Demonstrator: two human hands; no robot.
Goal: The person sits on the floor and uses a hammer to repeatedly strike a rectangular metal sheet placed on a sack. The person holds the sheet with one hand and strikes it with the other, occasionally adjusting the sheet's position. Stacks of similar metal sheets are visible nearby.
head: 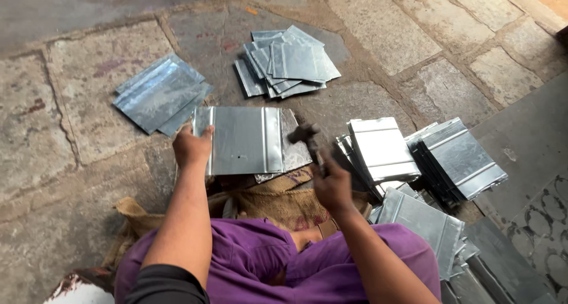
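Left hand (pixel 190 145) grips left edge of a metal sheet (pixel 242 139) lying flat on the stone floor (pixel 71 126). Right hand (pixel 331 184) is closed on a hammer (pixel 307 139), head just beside sheet's right edge. Sheet stacks (pixel 160 94) lie around; burlap (pixel 278 200) under knees.

A rough sheet-metal workshop set on the ground: a worn stone-slab floor (pixel 71 103) carries stacks of cut metal sheets (pixel 160 94) far left, far centre (pixel 290 61) and right (pixel 455 156), with burlap sacking (pixel 278 200) near.
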